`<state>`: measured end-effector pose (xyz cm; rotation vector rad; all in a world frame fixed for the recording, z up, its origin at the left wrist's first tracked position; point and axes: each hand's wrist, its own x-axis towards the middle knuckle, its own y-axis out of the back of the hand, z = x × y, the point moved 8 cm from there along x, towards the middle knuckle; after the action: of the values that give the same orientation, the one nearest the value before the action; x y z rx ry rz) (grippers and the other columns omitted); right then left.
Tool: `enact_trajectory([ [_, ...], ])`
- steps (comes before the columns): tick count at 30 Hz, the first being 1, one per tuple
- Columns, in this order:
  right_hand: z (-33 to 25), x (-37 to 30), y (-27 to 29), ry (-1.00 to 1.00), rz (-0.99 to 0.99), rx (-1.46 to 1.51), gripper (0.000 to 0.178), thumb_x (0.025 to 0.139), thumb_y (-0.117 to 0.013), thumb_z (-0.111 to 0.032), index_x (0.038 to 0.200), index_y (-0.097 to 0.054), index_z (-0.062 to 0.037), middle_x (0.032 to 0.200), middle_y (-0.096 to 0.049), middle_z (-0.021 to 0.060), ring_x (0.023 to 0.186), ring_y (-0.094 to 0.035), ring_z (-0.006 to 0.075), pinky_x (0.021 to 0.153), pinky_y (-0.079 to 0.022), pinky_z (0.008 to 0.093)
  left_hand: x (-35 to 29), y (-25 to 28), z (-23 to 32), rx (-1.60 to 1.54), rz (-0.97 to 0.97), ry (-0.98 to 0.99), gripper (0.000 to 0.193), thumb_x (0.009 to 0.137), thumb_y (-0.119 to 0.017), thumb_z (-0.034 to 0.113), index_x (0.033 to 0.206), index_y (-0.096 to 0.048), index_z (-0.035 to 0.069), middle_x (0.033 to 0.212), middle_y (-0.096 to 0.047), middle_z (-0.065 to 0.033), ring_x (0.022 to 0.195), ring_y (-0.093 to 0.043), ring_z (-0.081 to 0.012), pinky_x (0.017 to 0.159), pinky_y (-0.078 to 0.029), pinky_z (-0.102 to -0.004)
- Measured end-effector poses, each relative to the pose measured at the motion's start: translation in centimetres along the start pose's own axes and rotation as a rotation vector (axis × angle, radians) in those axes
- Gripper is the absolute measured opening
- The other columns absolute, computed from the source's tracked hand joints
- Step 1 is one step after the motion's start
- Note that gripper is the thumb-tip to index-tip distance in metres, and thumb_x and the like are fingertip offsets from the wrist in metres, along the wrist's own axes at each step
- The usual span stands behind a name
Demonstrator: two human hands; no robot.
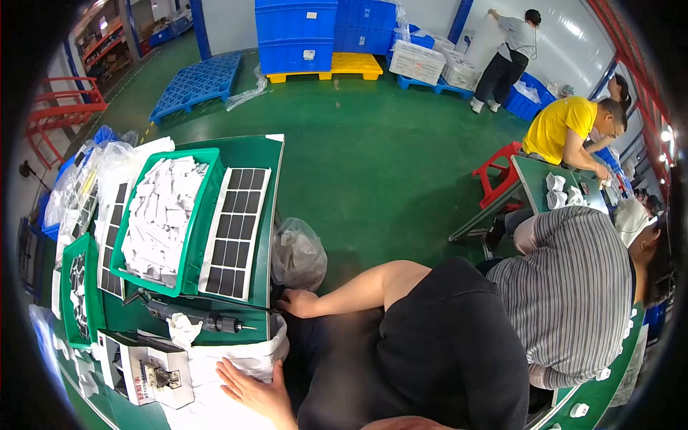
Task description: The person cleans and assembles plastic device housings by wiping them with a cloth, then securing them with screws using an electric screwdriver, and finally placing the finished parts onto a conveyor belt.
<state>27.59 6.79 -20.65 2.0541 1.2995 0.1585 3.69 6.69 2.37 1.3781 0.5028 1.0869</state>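
Note:
My left hand (pixel 252 393) lies flat with fingers apart on a white sack (pixel 222 358) draped at the table's near edge. Farther off, my right hand (pixel 301 304) is curled at the table's side edge, against something dark I cannot make out. A clear plastic bag (pixel 299 254) hangs just beyond it. On the green table, an electric screwdriver (pixel 197 315) lies beside a crumpled white piece (pixel 184 330). Left of my left hand is an opened cardboard box (pixel 147 369) with a small metal device on it.
A green bin (pixel 188 265) of white pieces stands between two black-and-white panel sheets (pixel 235 233). A smaller green bin (pixel 77 287) is at the left. A person in a striped shirt (pixel 566 287) sits close on my right; others work beyond. Blue pallet (pixel 193 86) and crates (pixel 296 36) stand behind.

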Motion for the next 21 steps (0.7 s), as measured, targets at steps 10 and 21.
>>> enact_trajectory([
  [10,-0.7,-0.8,1.0,-0.025,-0.018,-0.011,0.047,0.095,-0.051,-0.047,0.108,-0.060,-0.0035,0.105,-0.067,0.0226,0.100,-0.064,0.0405,0.086,-0.050,0.0483,-0.2,-0.1,0.1,-0.010,-0.004,0.018,0.112,0.062,-0.084,0.046,0.149,-0.030,0.000,0.153,-0.035,-0.0213,0.144,-0.030,-0.0359,0.117,-0.020,-0.0539],
  [21,-0.8,0.2,-2.3,0.079,0.032,-0.041,0.045,0.096,-0.050,-0.045,0.106,-0.061,-0.0028,0.098,-0.068,0.0230,0.094,-0.065,0.0421,0.079,-0.052,0.0503,-1.7,0.5,-2.0,-0.006,0.020,0.110,0.111,0.062,-0.085,0.042,0.148,-0.031,-0.001,0.152,-0.036,-0.0230,0.143,-0.030,-0.0371,0.117,-0.019,-0.0542],
])
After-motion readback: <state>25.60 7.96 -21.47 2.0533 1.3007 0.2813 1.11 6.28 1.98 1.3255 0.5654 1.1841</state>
